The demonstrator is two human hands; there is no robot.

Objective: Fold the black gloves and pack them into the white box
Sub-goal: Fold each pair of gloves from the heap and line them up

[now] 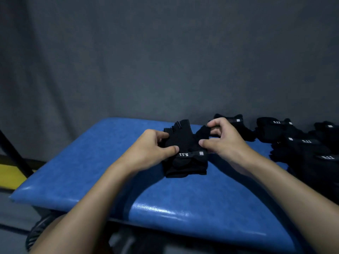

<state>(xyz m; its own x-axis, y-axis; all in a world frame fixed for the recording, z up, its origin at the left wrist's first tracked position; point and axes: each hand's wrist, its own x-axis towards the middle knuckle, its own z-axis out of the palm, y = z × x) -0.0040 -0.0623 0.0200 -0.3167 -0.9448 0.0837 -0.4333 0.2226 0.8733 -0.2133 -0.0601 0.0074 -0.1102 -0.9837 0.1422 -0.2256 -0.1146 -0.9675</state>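
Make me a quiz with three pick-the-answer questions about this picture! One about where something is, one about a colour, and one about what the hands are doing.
1. Where is the pile of other black fabric gloves?
A. at the right end of the blue padded bench
B. on the floor
C. on the person's lap

2. What colour is the "5.11" lettering on the black fabric gloves in the middle?
A. red
B. white
C. green

3. What are the left hand and right hand doing?
A. lying flat on the bench
B. hanging idle
C. pinching the middle gloves

Answers:
1 A, the pile sits at the bench's right end.
2 B, the letters show white on the black cuff.
3 C, the thumbs and fingers of both hands curl onto the fabric.
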